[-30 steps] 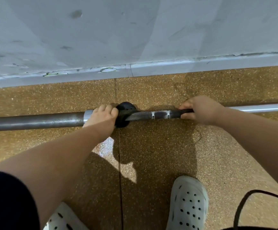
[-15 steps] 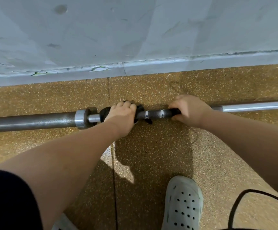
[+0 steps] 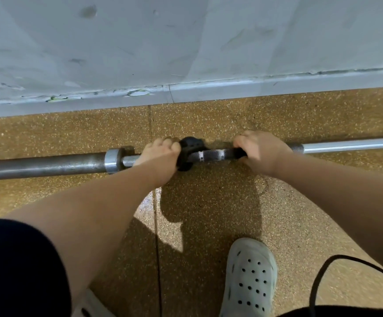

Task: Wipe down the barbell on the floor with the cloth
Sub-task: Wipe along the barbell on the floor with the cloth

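A steel barbell lies across the speckled brown floor, parallel to the wall. Its thick sleeve runs off to the left, ending in a shiny collar. A dark cloth is bunched round the shaft just right of the collar. My left hand grips that cloth and the bar inside it. A short way to the right, my right hand grips the knurled part of the bare shaft. Most of the cloth is hidden under my left hand.
A scuffed grey wall with a skirting board runs close behind the bar. My pale perforated clogs stand below, the right one fully in sight. A black cable loops at the lower right.
My left hand slid the cloth right from the collar along the shaft, uncovering the collar, then drew back slightly left. My right hand kept its hold on the bar.
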